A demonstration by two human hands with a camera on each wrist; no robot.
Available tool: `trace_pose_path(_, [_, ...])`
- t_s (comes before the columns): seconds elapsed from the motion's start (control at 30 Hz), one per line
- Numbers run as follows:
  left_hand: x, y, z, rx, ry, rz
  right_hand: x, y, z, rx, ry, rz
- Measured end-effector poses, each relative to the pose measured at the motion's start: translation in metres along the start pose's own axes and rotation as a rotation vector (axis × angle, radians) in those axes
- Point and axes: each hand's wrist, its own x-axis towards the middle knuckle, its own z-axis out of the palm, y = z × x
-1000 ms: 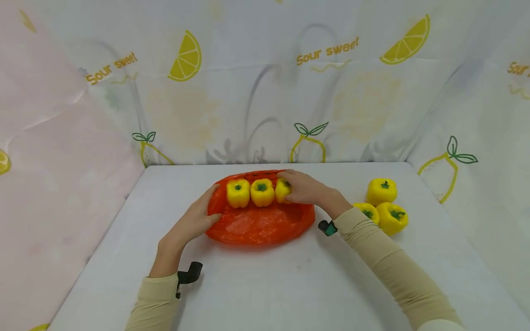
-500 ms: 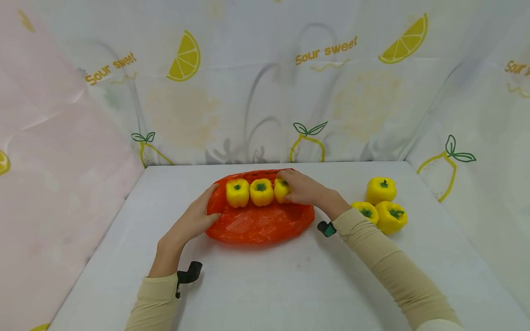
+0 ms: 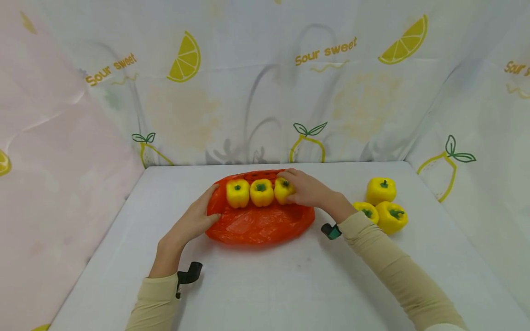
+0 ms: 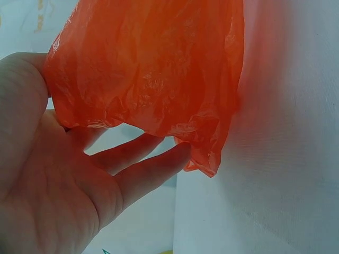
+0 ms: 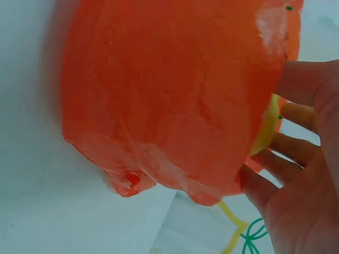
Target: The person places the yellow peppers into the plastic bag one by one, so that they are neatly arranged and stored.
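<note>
Red bag [image 3: 261, 227], three yellow peppers [image 3: 262, 195] inside, fingers [image 4: 151, 172] of left hand [image 3: 195, 217] and right hand [image 3: 307, 188] spread.

I work in what looks like a little booth — cloth walls [image 3: 265, 105] with lemon pictures [image 3: 184, 57] and the words "Sour sweet" [image 3: 333, 50] go round three sides of my white desk [image 3: 265, 285] — but I can't tell what building holds it.

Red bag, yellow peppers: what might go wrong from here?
1. The right hand at the rightmost bagged pepper may nudge the row as it withdraws.
2. The thin bag may slump or shift if the left hand lets go.
3. The right sleeve could bump the partly hidden loose pepper.
</note>
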Motion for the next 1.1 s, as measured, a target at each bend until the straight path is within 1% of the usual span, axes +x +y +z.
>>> trace_pose_path(0.1, [0.0, 0.001, 0.0, 0.011, -0.002, 0.003, -0.006, -0.001, -0.004, 0.017, 0.027, 0.004])
trace_pose_path(0.23, [0.0, 0.001, -0.001, 0.025, -0.001, 0.011, -0.014, 0.002, -0.01, 0.006, 0.053, -0.009])
trace_pose_path(0.33, [0.0, 0.001, -0.001, 0.025, -0.004, 0.014, -0.02, 0.005, -0.015, -0.011, 0.062, -0.012])
trace_pose_path(0.43, [0.0, 0.0, -0.002, 0.02, -0.007, 0.014, -0.028, 0.008, -0.02, -0.004, 0.069, -0.008])
trace_pose_path(0.57, [0.001, -0.003, -0.001, 0.015, -0.007, 0.017, -0.042, 0.018, -0.024, 0.014, 0.077, 0.008])
trace_pose_path(0.7, [0.001, -0.003, -0.001, 0.018, -0.011, 0.015, -0.056, 0.031, -0.025, -0.009, 0.078, 0.021])
trace_pose_path(0.9, [0.0, -0.002, -0.001, 0.031, -0.021, -0.004, -0.077, 0.041, -0.03, -0.036, 0.033, 0.066])
trace_pose_path(1.1, [0.0, -0.002, -0.001, 0.031, -0.024, -0.009, -0.097, 0.048, -0.035, -0.045, -0.023, 0.108])
